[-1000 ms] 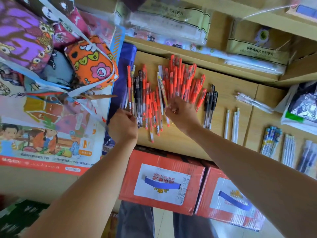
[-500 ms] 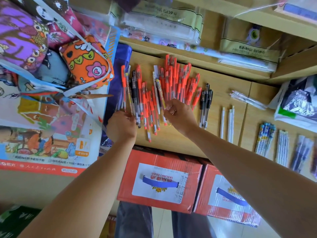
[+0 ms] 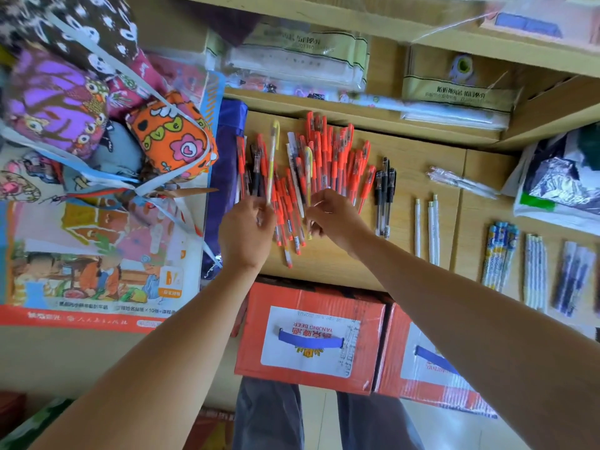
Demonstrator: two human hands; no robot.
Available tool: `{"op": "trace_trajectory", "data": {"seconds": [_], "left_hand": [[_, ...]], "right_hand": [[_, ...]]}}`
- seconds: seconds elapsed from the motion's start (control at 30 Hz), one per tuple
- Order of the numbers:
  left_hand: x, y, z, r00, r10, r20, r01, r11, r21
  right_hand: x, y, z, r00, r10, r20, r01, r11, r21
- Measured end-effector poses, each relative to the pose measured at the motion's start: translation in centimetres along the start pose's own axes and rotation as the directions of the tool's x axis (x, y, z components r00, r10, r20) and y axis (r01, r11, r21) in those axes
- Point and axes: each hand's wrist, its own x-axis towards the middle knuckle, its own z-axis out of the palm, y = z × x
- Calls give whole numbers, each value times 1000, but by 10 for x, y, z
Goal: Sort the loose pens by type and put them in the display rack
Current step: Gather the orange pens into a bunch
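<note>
Head-worn wide-angle view, facing steeply down, close above pens [image 3: 328,164]

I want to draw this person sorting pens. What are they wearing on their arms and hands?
Nothing that shows. The left arm and right arm are bare, no sleeves in view. The left hand and right hand have no gloves, and neither wrist has a watch or bracelet.

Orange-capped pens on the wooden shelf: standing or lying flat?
Lying flat: the orange-capped pens are fanned out, overlapping, on the wooden shelf. The left hand pinches a yellow-capped pen; the right hand seems to pinch another.
</note>
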Motion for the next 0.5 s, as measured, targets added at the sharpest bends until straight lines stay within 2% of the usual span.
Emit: {"op": "trace_trajectory", "data": {"seconds": [0.1,0.2,0.33,0.5], "left_hand": [[-7,17,8,979,153,134,-145,987,-65],[-17,27,24,964,177,201,-155,980,-123],[-31,45,46,930,242,278,-214,968,-128],[-50,80,82,849,261,460,-252,964,-83]], "right_hand": [[-8,-8,-5,999,-37,-15,39,987,153],[-20,-3,-21,996,-79,-52,88,974,210],[-36,21,-51,994,-85,-69,97,979,182],[-51,57,-91,985,-20,-172,40,993,113]]}}
